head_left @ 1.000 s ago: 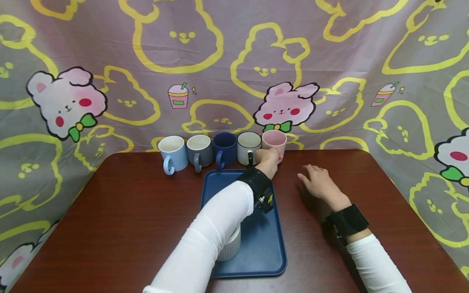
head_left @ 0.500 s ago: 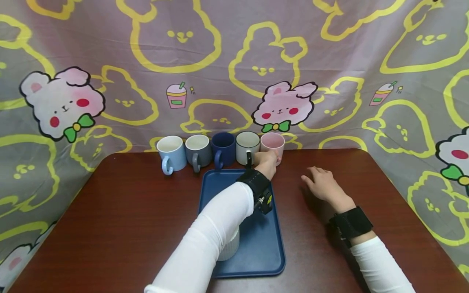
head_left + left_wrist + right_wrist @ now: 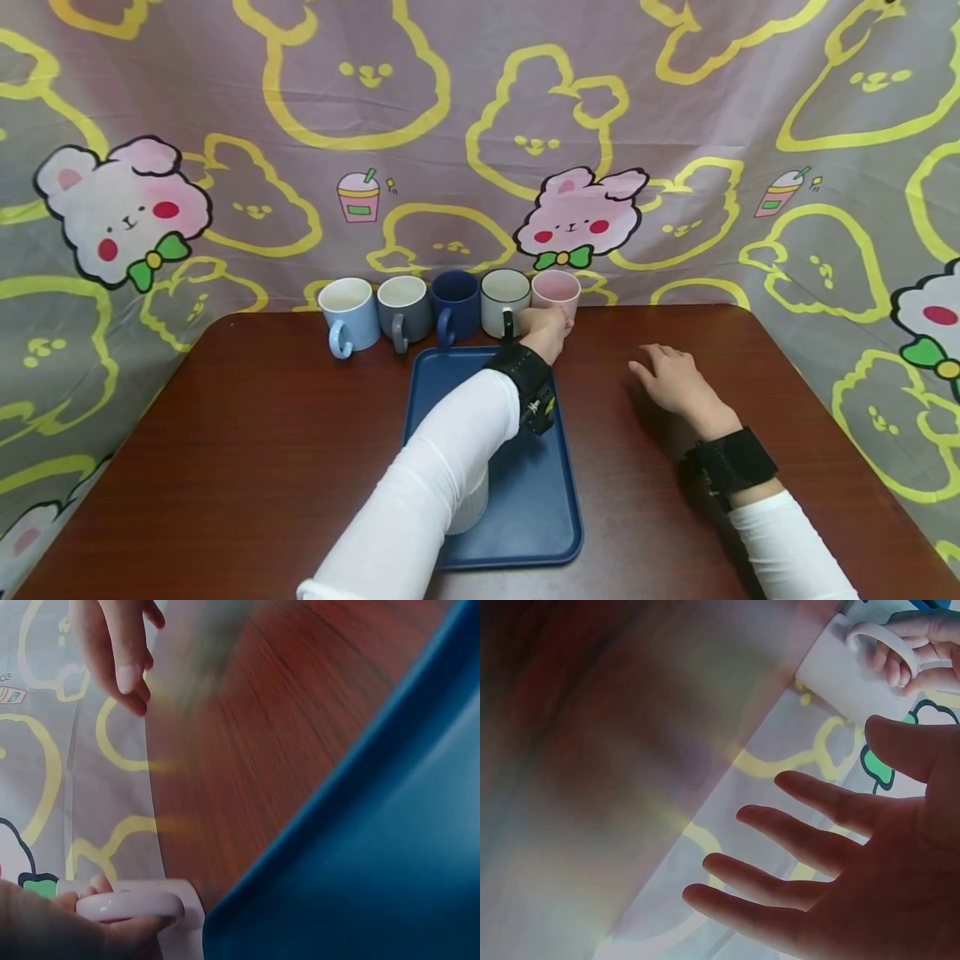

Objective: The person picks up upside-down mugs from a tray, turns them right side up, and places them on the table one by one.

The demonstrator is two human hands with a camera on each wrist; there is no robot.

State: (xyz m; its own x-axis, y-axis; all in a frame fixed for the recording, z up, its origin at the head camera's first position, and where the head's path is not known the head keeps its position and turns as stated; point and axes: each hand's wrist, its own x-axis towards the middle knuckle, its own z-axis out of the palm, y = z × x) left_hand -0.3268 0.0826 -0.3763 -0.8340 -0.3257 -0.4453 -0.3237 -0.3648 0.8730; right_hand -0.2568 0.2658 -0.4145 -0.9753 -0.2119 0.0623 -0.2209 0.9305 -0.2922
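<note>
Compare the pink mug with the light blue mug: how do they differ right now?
The pale pink ceramic mug ends the row on the right, with the left hand gripping it. The light blue ceramic mug ends the row on the left, untouched, handle facing the camera. Both stand upright on the table behind the tray.

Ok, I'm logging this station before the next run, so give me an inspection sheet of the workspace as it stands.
Surface: dark red wooden table.
Job's things: pink mug, last on the right in a row of five at the back edge.
Clutter: light blue mug, grey mug, navy mug, white mug; blue tray with a white ribbed cup on it.
Grips: left hand holds the pink mug; right hand open over the table.
Cables: nothing seen.
Surroundings: bunny-print cloth backdrop.
</note>
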